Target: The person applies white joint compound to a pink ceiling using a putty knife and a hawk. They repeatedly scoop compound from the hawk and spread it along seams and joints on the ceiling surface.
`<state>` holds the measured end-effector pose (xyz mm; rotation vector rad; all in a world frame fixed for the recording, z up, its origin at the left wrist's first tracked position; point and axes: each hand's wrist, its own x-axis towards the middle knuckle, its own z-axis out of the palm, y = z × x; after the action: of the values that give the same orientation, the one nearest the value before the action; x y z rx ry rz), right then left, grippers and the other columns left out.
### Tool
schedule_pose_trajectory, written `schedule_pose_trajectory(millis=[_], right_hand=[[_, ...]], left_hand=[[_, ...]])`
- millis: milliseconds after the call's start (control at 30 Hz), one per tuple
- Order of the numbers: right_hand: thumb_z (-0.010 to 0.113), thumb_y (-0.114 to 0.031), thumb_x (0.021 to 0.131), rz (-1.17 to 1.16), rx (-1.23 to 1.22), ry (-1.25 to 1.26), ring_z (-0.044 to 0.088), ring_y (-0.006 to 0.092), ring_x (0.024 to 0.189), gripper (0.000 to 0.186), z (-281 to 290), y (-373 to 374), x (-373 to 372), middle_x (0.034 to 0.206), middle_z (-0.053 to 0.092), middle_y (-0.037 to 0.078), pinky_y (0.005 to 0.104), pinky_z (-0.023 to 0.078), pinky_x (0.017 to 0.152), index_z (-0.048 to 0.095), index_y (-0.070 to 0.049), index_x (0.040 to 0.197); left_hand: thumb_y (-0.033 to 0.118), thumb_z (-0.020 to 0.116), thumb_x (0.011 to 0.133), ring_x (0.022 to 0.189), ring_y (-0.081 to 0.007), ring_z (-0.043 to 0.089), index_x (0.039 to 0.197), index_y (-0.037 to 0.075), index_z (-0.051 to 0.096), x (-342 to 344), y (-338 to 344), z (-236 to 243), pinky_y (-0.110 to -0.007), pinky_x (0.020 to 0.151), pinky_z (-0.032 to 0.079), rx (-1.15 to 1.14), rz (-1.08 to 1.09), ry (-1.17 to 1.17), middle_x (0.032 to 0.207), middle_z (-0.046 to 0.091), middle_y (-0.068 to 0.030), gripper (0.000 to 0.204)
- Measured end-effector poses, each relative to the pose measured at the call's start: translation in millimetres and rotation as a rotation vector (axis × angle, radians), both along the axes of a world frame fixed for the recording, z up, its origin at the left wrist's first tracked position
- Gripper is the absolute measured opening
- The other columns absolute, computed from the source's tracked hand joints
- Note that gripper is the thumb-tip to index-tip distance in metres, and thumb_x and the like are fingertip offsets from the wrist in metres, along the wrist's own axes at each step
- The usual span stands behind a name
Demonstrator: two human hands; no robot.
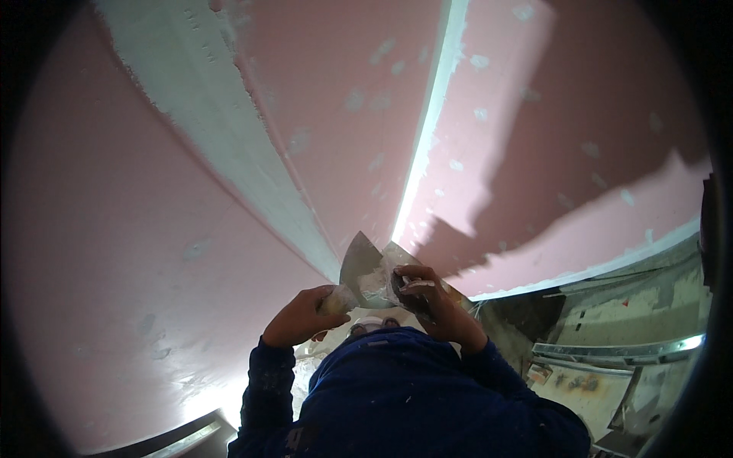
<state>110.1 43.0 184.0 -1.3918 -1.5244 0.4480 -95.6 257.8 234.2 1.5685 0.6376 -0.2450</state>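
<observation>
My left hand [304, 314] is closed around the pale yellowish handle [336, 301] of a putty knife, whose grey metal blade [357, 258] points away from me. In my right hand [441, 307] is a second, wider putty knife [405, 259], gripped by its dark, compound-smeared handle. The two blades meet or overlap in front of my chest; whether they touch I cannot tell. White joint compound [372, 284] clings to the metal between my hands. Whitish residue also marks my right fingers.
Pink wallboard [328, 99] with whitish filled seams [206, 99] and spots rises ahead and to the left. A bright corner strip [431, 114] runs down it. A dark shadow covers the right side. At lower right stand a metal rail [611, 353] and a stained pale board [584, 385].
</observation>
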Motion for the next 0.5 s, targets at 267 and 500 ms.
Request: schedule_pose_trajectory(millis=[267,500], right_hand=[[0.056,0.016,0.082,-0.064,-0.228,-0.058,0.046,0.0388,0.137,0.054,-40.5,8.2,-7.7,0.142,0.047,0.022,0.0434,0.043,0.111,0.047,-0.005,0.132],[0.055,-0.01,0.103,-0.378,-0.224,0.762,0.055,0.0275,0.129,0.047,-82.5,3.5,21.1,0.141,0.053,0.014,0.0431,0.047,0.111,0.042,-0.003,0.147]], left_hand=[[0.018,0.079,0.087,0.056,-0.0097,0.056,0.134,-0.006,0.059,-12.9,-1.1,3.0,-0.025,0.051,0.048,-0.022,0.028,0.003,0.08,0.065,-0.0061,0.057],[0.013,0.077,0.088,0.052,-0.0091,0.053,0.134,-0.007,0.055,-16.5,0.5,-24.9,-0.025,0.048,0.045,-0.139,0.128,-0.11,0.076,0.063,-0.0048,0.055]])
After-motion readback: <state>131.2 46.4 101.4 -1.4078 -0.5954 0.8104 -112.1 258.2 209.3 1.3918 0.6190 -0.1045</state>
